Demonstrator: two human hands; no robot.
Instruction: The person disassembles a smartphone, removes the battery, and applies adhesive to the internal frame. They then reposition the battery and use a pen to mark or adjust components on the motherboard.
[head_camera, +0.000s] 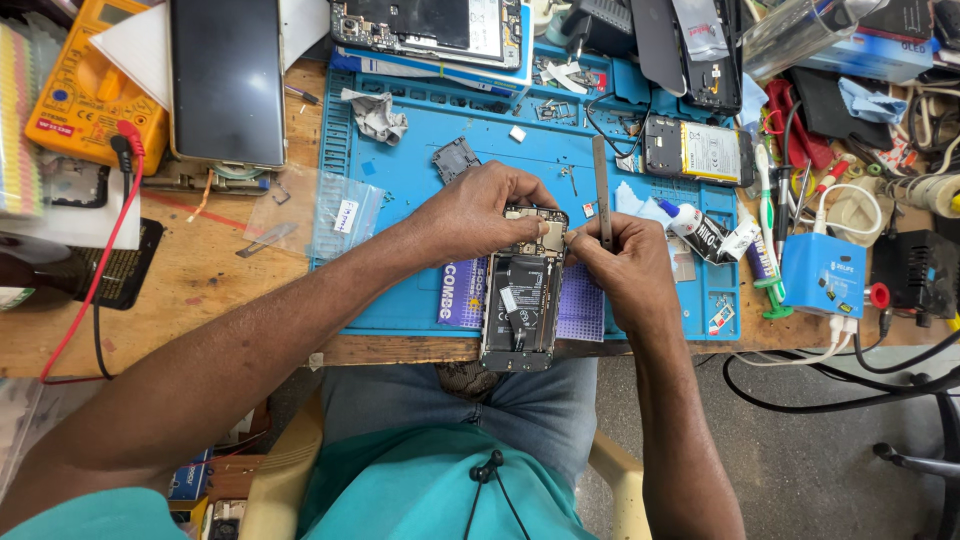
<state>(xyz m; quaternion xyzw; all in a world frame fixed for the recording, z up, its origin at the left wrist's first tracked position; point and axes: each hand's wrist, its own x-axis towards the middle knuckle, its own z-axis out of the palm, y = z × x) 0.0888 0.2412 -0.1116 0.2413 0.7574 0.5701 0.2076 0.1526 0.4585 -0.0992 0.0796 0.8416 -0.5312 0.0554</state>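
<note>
Fingers (545, 228) on one opened phone (520, 310)

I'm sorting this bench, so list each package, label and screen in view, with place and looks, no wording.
Phone screen: top left, dark glossy rectangle, lying flat.
Multimeter: far left, yellow box, small grey display.
Plastic bag: mat's left edge, clear, small white label.
Glue bottle: right of the right hand, black label, blue cap.
Blue box: right of the mat, white label.
Open phone: under the left hand, black battery with white label.
</note>
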